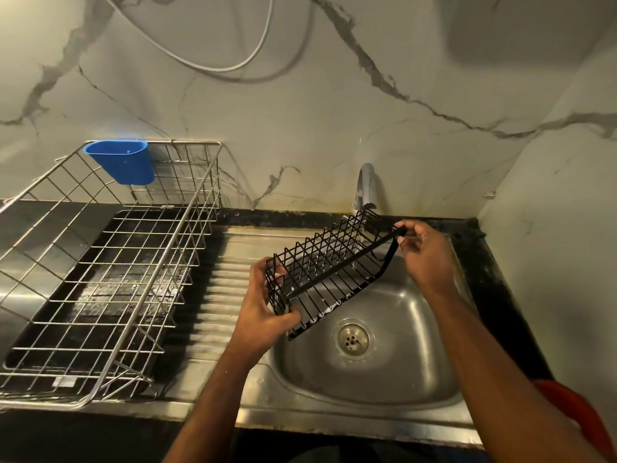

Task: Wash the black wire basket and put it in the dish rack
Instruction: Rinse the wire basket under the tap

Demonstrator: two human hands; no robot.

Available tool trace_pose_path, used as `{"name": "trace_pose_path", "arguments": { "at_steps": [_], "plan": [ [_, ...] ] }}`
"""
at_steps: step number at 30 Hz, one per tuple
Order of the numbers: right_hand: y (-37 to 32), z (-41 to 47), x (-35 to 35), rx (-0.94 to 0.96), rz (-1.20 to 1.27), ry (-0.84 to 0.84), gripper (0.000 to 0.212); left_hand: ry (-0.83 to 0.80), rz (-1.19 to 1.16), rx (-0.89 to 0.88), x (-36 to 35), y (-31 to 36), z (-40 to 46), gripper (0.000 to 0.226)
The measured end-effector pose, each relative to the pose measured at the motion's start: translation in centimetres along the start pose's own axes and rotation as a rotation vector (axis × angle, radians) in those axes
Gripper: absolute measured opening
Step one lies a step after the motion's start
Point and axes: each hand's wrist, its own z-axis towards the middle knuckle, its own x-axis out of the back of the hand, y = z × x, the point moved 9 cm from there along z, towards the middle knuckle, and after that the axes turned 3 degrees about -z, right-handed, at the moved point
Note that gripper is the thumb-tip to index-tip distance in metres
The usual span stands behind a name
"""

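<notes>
I hold the black wire basket (334, 272) tilted above the steel sink (384, 362), its far end just under the tap (367, 187). My left hand (263, 315) grips the basket's near end, thumb across its lower corner. My right hand (424, 255) pinches the far upper corner of its flat black frame. No water is seen running from the tap. The steel wire dish rack (110, 272) stands on the counter to the left, with nothing in it.
A blue plastic cup (122, 162) hangs on the rack's back rim. The ribbed drainboard (220, 295) lies between rack and sink bowl. The drain (353, 339) is in the bowl's middle. Marble walls close in behind and on the right.
</notes>
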Motion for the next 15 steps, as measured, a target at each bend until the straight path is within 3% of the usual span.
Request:
{"name": "trace_pose_path", "arguments": {
  "at_steps": [15],
  "plan": [
    [-0.36,-0.95,0.85,-0.009,0.012,-0.011,0.033,-0.016,0.043,-0.056,0.11,0.7,-0.37,0.069]
  ]
}}
